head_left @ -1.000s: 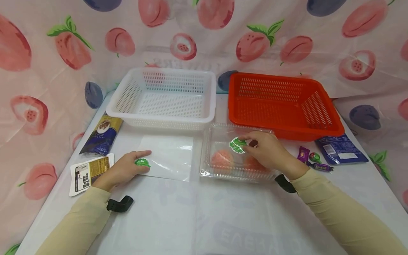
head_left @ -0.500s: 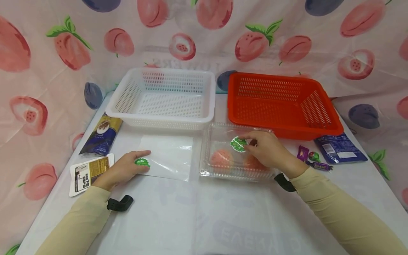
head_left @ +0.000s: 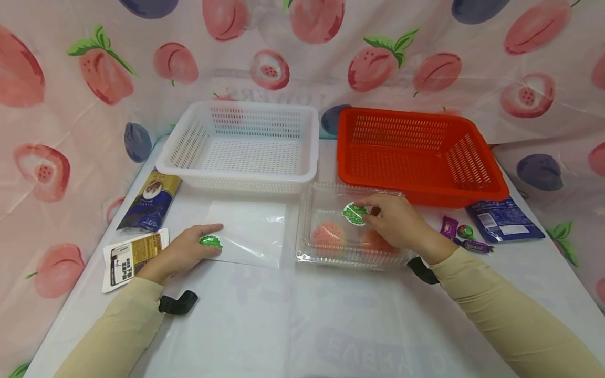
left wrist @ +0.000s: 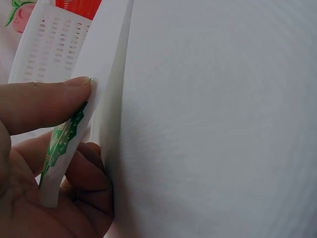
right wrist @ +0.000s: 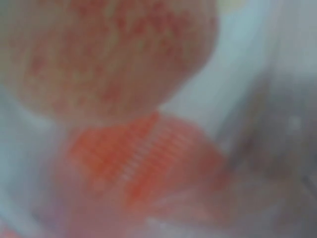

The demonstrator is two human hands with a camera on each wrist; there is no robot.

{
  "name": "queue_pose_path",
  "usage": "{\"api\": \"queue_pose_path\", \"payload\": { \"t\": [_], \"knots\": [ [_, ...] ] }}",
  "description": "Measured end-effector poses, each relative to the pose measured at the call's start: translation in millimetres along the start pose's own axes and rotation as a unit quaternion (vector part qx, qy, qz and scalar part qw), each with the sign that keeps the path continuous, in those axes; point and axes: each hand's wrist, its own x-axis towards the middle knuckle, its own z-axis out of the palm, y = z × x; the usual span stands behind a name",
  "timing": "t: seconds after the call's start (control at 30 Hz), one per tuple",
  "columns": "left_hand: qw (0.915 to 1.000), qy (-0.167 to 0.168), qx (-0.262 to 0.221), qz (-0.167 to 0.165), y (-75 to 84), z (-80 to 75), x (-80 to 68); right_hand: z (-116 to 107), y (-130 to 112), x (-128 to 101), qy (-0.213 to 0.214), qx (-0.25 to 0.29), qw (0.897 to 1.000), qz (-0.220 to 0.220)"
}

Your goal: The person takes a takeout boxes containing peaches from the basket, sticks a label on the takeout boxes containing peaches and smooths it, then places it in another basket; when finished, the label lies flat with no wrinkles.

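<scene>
right hand [head_left: 396,224]: grip pinches sticker [head_left: 353,213] on box [head_left: 326,231] lid, at its fingertips
left hand [head_left: 181,252]: grip pinches sheet [head_left: 250,231] corner; box lies well right of it

Bright, even, near-shadowless light — head view sharp, right wrist view heavily blurred.

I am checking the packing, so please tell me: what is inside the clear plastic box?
Inside the clear plastic box, two pinkish round fruits are visible. The right hand on the lid, at the green sticker, partly covers one.
</scene>
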Motion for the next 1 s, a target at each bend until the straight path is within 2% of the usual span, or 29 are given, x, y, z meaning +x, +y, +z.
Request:
{"api": "queue_pose_path", "payload": {
  "t": [0.43, 0.6, 0.7, 0.87, 1.0],
  "knots": [
    [1.0, -0.003, 0.002, -0.002, 4.1, 0.4, -1.5, 0, -1, 0, 0.011, -0.054, 0.998, -0.031],
    [1.0, 0.004, 0.001, 0.003, 5.3, 1.4, -2.8, 4, 0, 0, 0.012, -0.044, 0.998, -0.044],
    [0.9994, 0.02, 0.026, 0.01, 5.9, 1.1, -2.8, 6, 0, 1, 0.005, -0.045, 0.998, -0.049],
    [0.9943, 0.067, 0.079, 0.025, 8.3, -3.9, -3.6, 8, -2, 3, -0.005, -0.055, 0.997, -0.059],
    [0.992, 0.093, 0.076, 0.04, 15.8, -3.7, -6.0, 11, -4, 3, -0.012, -0.043, 0.997, -0.059]
  ]
}}
